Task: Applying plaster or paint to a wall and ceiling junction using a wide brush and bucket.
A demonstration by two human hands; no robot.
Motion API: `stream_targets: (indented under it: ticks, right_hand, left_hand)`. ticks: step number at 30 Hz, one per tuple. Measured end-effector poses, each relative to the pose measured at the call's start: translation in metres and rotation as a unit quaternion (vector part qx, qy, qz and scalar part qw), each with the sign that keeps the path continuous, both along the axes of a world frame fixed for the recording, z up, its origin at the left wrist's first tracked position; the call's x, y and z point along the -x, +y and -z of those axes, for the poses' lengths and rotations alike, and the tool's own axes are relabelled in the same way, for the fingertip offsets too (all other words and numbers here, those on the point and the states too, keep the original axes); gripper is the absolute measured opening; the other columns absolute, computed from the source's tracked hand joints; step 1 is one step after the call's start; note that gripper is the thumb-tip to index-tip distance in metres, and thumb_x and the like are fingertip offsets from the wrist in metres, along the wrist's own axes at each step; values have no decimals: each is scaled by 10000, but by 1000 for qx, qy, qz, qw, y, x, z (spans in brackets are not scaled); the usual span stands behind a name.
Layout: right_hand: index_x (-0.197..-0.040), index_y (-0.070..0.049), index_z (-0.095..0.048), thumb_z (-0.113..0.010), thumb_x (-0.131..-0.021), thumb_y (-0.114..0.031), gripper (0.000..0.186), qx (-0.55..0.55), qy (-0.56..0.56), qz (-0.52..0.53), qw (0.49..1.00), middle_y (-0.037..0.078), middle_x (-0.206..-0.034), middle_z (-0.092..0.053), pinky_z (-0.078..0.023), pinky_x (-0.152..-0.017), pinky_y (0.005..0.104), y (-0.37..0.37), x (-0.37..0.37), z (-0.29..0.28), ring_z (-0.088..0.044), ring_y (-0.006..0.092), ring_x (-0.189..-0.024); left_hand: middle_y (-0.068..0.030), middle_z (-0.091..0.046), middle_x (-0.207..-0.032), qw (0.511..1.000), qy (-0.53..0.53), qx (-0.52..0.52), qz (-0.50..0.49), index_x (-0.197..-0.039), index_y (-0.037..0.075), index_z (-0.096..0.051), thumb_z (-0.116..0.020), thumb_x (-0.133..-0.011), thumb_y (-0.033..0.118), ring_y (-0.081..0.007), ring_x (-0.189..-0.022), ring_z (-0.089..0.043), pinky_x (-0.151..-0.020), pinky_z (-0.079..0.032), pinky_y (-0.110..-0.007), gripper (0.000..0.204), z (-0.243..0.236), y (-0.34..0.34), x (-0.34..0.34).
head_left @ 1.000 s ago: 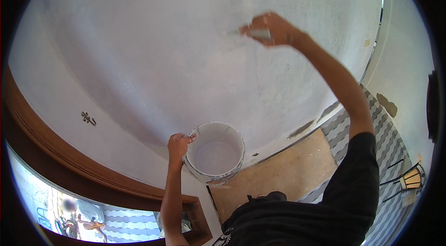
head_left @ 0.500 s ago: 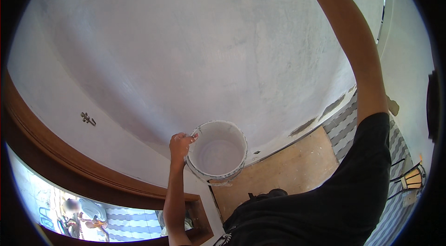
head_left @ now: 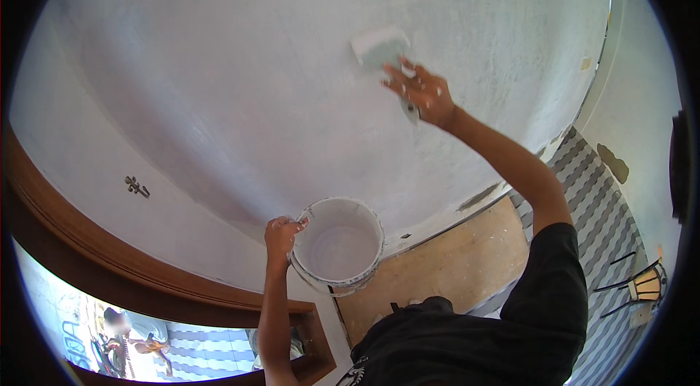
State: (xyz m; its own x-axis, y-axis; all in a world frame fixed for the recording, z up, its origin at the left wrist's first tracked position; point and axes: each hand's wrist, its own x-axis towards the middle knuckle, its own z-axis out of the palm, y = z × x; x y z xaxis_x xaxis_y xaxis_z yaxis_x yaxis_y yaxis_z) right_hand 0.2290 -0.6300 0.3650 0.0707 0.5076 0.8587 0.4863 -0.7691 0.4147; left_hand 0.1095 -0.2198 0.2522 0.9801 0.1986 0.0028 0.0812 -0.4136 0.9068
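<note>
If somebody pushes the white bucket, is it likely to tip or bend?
The white bucket may tip or swing, since the left hand holds its rim at one side. It is probably stiff: the mouth looks round despite this grip. The smeared rim could be slippery.

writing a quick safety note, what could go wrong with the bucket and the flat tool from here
The left hand holds the bucket at one side of its rim, so it might tip; the bucket's underside is hidden. The right hand has white smears, so the flat tool could slide in its grip. Drips might miss the brown board and mark the patterned floor.
</note>
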Motion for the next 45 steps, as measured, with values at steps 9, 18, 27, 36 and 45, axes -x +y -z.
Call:
stream_targets:
  ticks: [9, 18, 27, 36, 45]
  right_hand:
    - [-1028, -179, -720, -720, -688, -73, 356, 23, 226, -50, 972, -2, -1195, -661, -573, -703, 330, 7, 69, 16, -631, 207, -1035]
    - [-938, -256, -738, -676, -777, -251, 172, 71, 401, -7, 913, 35, -778, -689, -515, -615, 392, 8, 10, 25, -668, 236, -756]
    - [-1047, -212, -743, -753, -834, -235, 215, 6, 319, 71, 945, 16, -1065, -717, -452, -899, 365, -3, 9, -162, -631, 169, -1024]
    - [-1029, -123, -726, -685, -843, -140, 191, -60, 137, -39, 988, 26, -1041, -724, -519, -851, 361, 11, 38, -278, -660, 216, -949]
    - [-1246, -213, -625, -746, -799, -91, 479, 32, -71, 84, 993, 24, -1335, -585, -575, -805, 310, 22, -21, -122, -584, 222, -1172]
  left_hand:
    - [-30, -464, -532, 999, -24, -26, -6, -512, 17, -419, -630, -650, 61, -128, -490, -420, -481, -377, -314, 255, 13, 12, -6]
    - [-72, -475, -526, 983, -65, -164, 55, -528, -12, -425, -677, -690, 117, -149, -493, -415, -497, -390, -334, 326, 1, 2, 0]
    - [-141, -410, -565, 995, -4, -96, 7, -579, -40, -408, -750, -688, 304, -239, -571, -396, -585, -380, -394, 497, -16, 0, 13]
    - [-134, -377, -541, 995, -10, -97, 23, -572, -44, -422, -724, -692, 254, -239, -554, -377, -563, -363, -383, 441, 3, 7, -3]
    - [-64, -429, -531, 999, 32, -12, 18, -555, -30, -450, -714, -676, 211, -169, -544, -390, -537, -360, -348, 378, -12, -8, 7]
